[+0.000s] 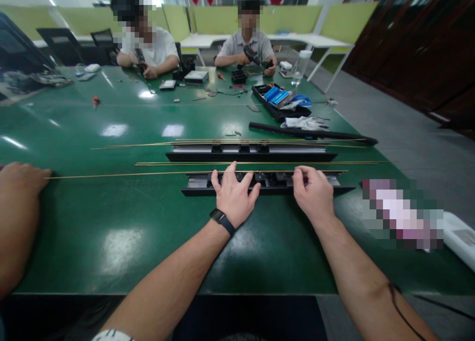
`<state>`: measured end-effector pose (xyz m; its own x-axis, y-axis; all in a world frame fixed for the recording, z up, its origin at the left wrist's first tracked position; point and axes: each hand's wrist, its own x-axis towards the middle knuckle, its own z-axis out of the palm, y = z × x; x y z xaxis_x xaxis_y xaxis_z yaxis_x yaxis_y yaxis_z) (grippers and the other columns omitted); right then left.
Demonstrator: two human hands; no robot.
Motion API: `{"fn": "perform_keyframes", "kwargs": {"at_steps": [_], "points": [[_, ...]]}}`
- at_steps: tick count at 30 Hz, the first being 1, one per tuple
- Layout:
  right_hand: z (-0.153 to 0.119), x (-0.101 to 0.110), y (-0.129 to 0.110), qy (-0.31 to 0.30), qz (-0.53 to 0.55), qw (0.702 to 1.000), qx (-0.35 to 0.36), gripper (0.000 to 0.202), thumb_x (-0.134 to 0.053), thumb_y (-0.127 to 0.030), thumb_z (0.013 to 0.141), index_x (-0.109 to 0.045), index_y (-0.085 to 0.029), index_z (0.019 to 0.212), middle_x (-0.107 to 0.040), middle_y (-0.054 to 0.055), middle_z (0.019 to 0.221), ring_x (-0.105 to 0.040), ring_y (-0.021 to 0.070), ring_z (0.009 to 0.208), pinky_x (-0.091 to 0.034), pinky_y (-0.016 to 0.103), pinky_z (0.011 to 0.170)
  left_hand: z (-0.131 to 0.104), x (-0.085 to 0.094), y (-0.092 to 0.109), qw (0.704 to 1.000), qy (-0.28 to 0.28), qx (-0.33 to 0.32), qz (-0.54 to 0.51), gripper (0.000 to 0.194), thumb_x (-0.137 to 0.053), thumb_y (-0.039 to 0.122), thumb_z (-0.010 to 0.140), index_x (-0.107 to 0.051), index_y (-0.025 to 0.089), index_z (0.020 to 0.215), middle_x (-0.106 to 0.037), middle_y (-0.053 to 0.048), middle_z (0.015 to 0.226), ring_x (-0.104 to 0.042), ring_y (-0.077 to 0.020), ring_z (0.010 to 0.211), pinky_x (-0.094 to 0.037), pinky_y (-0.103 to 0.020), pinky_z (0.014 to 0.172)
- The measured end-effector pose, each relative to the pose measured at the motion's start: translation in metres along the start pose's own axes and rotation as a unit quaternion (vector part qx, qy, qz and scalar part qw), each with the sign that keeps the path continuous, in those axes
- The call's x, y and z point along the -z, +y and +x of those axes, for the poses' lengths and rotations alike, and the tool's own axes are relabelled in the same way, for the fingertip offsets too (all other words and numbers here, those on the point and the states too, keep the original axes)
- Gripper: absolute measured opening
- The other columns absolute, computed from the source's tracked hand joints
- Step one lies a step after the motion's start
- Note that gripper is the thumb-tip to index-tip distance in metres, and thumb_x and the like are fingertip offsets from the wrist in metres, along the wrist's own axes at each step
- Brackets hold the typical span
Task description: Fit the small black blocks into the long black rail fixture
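My left hand (pixel 235 195), with a dark band on its wrist, lies with fingers spread over the nearer black rail (pixel 198 183). Its fingertips are at a long thin gold-coloured rod (pixel 122 175) that runs along the rail's top edge. Thumb and index finger of my right hand (pixel 314 190) are pinched together at the same rod, near the rail's right part. Small black blocks (pixel 260 178) sit inside the rail, partly hidden by my left hand. At the far left, another person's hand (pixel 25 177) holds the rod's other end.
Behind lies a second black rail (pixel 252 157) with thin rods over it; more loose rods (pixel 166 164) lie between the two. Farther back are a black tube (pixel 315 132), white gloves (pixel 304 123) and a black tray (pixel 272 111). Two people work across the green table (pixel 111 252).
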<state>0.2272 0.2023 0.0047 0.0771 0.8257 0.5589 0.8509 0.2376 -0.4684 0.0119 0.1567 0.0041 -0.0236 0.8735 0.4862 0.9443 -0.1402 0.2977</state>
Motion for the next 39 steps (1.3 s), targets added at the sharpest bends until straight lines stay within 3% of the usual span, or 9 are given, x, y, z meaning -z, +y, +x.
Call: {"fn": "perform_keyframes", "kwargs": {"at_steps": [10,18,28,39], "points": [[0.001,0.001,0.001,0.004,-0.023,1.0,-0.002,0.033,-0.049,-0.043,0.097,-0.073,-0.021,0.102,-0.074,0.011,0.091,-0.064,0.0267,0.091,-0.046,0.039,0.079,0.001,0.001,-0.001,1.0,0.0,0.0,0.012,0.036,-0.057,0.053,0.101,-0.072,0.034,0.128,-0.05,-0.017,0.156,-0.045,-0.0293,0.148,-0.014,-0.065,0.127],[0.008,-0.002,0.007,-0.045,-0.08,0.995,-0.039,0.029,-0.05,-0.045,0.089,-0.072,-0.026,0.094,-0.072,0.013,0.086,-0.064,0.0294,0.088,-0.042,0.042,0.068,0.0,0.003,-0.002,1.0,-0.005,0.003,0.008,0.038,-0.055,0.055,0.101,-0.071,0.035,0.128,-0.048,-0.016,0.156,-0.045,-0.0288,0.147,-0.017,-0.064,0.127],[0.003,-0.011,0.015,-0.016,-0.053,0.998,0.007,0.027,-0.055,-0.046,0.088,-0.073,-0.031,0.101,-0.076,0.012,0.094,-0.068,0.0267,0.094,-0.047,0.041,0.074,0.0,0.001,-0.003,1.0,0.005,0.001,0.006,0.038,-0.056,0.056,0.101,-0.071,0.035,0.129,-0.047,-0.016,0.157,-0.045,-0.0289,0.147,-0.017,-0.064,0.127],[0.0,-0.006,0.005,-0.002,-0.025,0.999,0.021,0.033,-0.047,-0.039,0.1,-0.073,-0.02,0.105,-0.077,0.012,0.096,-0.067,0.027,0.095,-0.05,0.04,0.086,0.0,-0.002,-0.002,1.0,0.007,0.0,0.002,0.036,-0.059,0.052,0.1,-0.072,0.034,0.127,-0.051,-0.017,0.156,-0.046,-0.0302,0.147,-0.014,-0.066,0.127]]}}
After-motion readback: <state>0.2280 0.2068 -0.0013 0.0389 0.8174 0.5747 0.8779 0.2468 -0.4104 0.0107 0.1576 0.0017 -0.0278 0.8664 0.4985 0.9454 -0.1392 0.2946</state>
